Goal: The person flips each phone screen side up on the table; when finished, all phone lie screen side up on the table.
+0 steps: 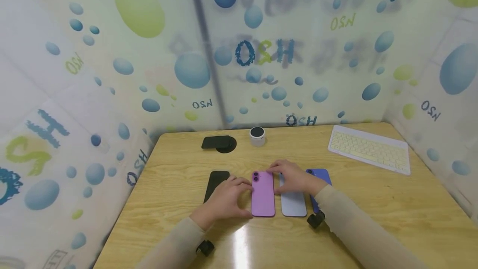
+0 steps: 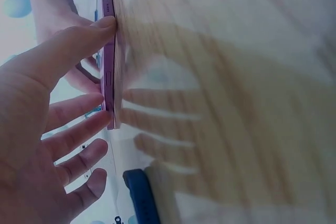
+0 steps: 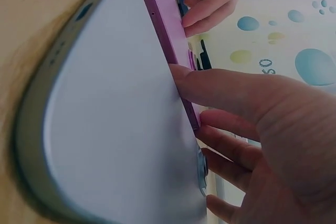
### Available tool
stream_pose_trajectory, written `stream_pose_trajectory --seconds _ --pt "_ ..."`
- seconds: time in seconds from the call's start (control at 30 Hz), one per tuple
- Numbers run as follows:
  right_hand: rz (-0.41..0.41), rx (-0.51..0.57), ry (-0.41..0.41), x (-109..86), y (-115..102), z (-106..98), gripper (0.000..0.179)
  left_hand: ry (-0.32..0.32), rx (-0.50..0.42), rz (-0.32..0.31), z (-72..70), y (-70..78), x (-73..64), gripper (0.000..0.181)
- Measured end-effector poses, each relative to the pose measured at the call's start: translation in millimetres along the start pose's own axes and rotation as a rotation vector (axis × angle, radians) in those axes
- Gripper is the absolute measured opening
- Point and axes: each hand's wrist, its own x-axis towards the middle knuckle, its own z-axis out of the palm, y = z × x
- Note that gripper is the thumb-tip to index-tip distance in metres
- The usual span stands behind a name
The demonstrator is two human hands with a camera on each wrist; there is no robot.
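Walls [image 1: 157, 65], white w/ blue + green ovals and reversed H2O prints, stand behind and to both sides of the desk [image 1: 168, 169]; its far edge meets the back one. Desk: pale wood, visible grain, glossy, w/ a bright light streak near front ctr. A wide band of wood runs btwn the phone row and the back items, more to L and R of the row.

Cream sleeves [image 1: 358, 219] reach in from the near side. White kbd [image 1: 369, 150], rectangular w/ cream keys, sits angled, far R.

L hand [image 1: 225, 200]: grip apart, thumb + fingers spread, tips touching the pink phone's [image 1: 263, 198] L long edge. R hand [image 1: 296, 179]: grip also apart, thumb on its R long edge, fingertips at the upper R corner. Pink phone lies flat btwn the hands, glossy back up, rounded corners.

Narrow gap, then pale blue phone [image 1: 293, 205], partly under R hand; blue phone [image 1: 322, 174] beyond, partly behind the sleeve. Black phone [image 1: 216, 182], L, partly hidden by L hand.

Far back: black slab [image 1: 213, 142] partly over a round black disc [image 1: 232, 145]; small white cylinder [image 1: 257, 138], dark top.
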Motion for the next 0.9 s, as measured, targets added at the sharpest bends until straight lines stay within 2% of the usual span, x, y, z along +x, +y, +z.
stream_pose_trajectory --seconds 0.13,0.43,0.67,0.9 --pt "0.016 0.011 -0.002 -0.5 -1.6 0.4 0.071 0.007 0.018 -0.001 0.5 1.4 0.6 0.075" --pt "-0.007 -0.007 0.022 1.2 -2.2 0.8 0.071 0.016 0.028 -0.017 0.2 4.7 0.3 0.08" --pt "0.03 0.024 0.043 5.6 0.6 3.9 0.071 0.014 0.03 -0.031 -0.2 4.5 -0.1 0.081" --pt "0.03 0.065 0.068 6.0 3.3 6.0 0.067 0.0 0.061 -0.035 -0.9 4.3 -1.5 0.08"
